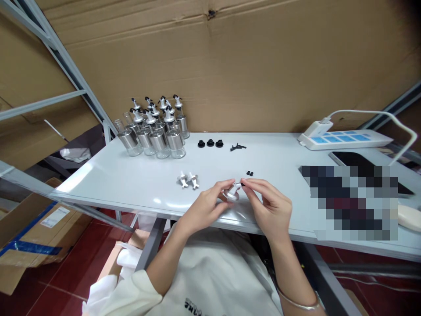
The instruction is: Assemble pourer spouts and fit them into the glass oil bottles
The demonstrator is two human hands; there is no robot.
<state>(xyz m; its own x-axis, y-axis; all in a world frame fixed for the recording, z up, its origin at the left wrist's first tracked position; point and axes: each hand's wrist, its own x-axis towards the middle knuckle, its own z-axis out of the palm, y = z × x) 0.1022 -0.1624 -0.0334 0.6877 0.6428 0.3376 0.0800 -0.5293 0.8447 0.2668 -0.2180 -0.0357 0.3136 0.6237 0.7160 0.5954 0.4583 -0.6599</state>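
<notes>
So we're holding a silver pourer spout [232, 195] over the near part of a white surface [279, 162], and we're using that spout as our landmark here. The fingers of our left hand [208, 205] are clamping it by its round base. The fingers of our right hand [273, 210] are pinching together on a small black tip [242, 184] at the spout's end; we can't tell how far on it's sitting, since the fingers are covering part of it.

Two spare spouts [192, 179] are lying side by side to the left of the held one. A bunch of glass bottles [159, 142] with metal sleeves is standing farther back and left of it, most of them wearing spouts with black ends. Three black stoppers [210, 143] are sitting in a row behind it and a bit left, while some thin black pieces [237, 147] are lying pretty much straight behind it. Two little black bits [250, 173] are resting just behind it, slightly right. Well off to its right, a white power strip [348, 140] is lying farther back.
</notes>
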